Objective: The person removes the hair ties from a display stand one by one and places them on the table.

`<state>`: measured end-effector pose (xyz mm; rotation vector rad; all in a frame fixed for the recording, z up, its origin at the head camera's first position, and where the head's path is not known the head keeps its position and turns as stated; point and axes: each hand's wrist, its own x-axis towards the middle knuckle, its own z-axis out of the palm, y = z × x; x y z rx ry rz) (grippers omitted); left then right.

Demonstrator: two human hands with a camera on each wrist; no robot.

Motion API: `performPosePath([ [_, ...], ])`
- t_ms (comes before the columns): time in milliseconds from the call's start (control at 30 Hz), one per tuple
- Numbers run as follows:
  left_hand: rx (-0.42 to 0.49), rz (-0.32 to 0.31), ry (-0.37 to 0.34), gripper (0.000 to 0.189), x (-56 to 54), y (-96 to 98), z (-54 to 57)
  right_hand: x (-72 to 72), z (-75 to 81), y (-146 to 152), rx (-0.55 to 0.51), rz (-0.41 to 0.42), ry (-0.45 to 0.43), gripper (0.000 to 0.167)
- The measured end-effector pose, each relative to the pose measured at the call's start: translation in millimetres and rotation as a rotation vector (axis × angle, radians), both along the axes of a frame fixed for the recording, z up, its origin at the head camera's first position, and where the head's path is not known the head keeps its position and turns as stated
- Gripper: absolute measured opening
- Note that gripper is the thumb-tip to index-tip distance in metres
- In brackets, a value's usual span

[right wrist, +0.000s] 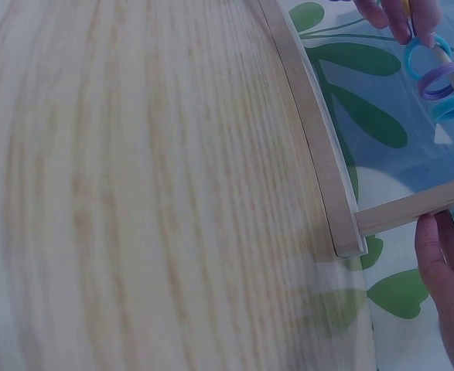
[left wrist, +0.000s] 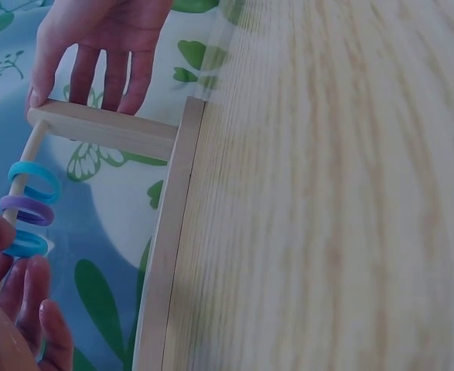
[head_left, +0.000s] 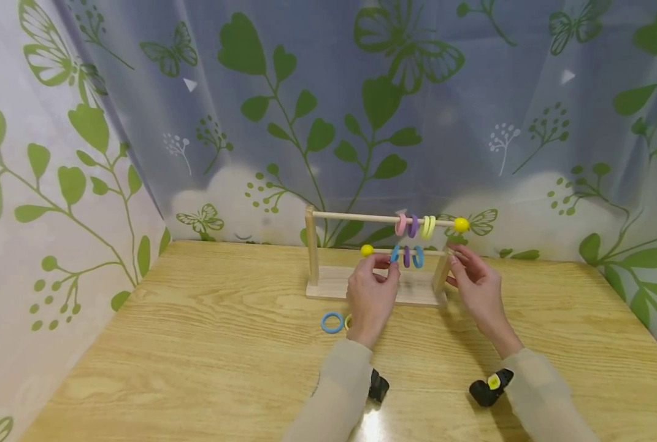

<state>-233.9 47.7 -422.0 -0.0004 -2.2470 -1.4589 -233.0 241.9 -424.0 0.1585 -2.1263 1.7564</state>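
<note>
A wooden stand (head_left: 313, 245) with two rods is on the table. My left hand (head_left: 369, 296) pinches a blue ring (head_left: 394, 253) on the lower rod, close to its yellow end ball (head_left: 367, 250). Beside that ring, a purple ring (head_left: 407, 256) and another blue ring (head_left: 418, 257) hang on the same rod. My right hand (head_left: 480, 294) grips the shorter right post (head_left: 441, 273) near its top; in the left wrist view the thumb is at the post's end and the fingers lie behind it. The pinched ring (left wrist: 27, 244) also shows there, partly hidden by fingers.
On the upper rod hang a pink ring (head_left: 400, 224), a purple ring (head_left: 413, 226) and yellow rings (head_left: 428, 227), short of a yellow ball (head_left: 461, 224). A blue ring (head_left: 332, 323) lies on the table (head_left: 195, 356) beside a yellow ring (head_left: 348, 322) partly hidden by my left hand.
</note>
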Motion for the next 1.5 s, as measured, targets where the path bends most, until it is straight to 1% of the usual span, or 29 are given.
performPosePath([
  [300, 0.003, 0.03, 0.004, 0.01, -0.5, 0.0, -0.3, 0.9, 0.9, -1.7, 0.01, -0.007, -0.023, 0.044],
  [700, 0.013, 0.054, 0.029, 0.01, -0.1, -2.4, 2.3, 0.9, 0.6, -2.2, 0.016, -0.01, -0.017, 0.044],
  [1133, 0.021, 0.079, 0.054, 0.009, -1.8, -5.8, -0.3, 1.7, 1.3, -2.0, 0.01, -0.003, -0.003, 0.043],
  [1500, 0.026, 0.096, 0.061, 0.009, -2.3, -9.1, -0.5, 0.4, 1.8, -2.3, 0.011, -0.014, -0.025, 0.044],
])
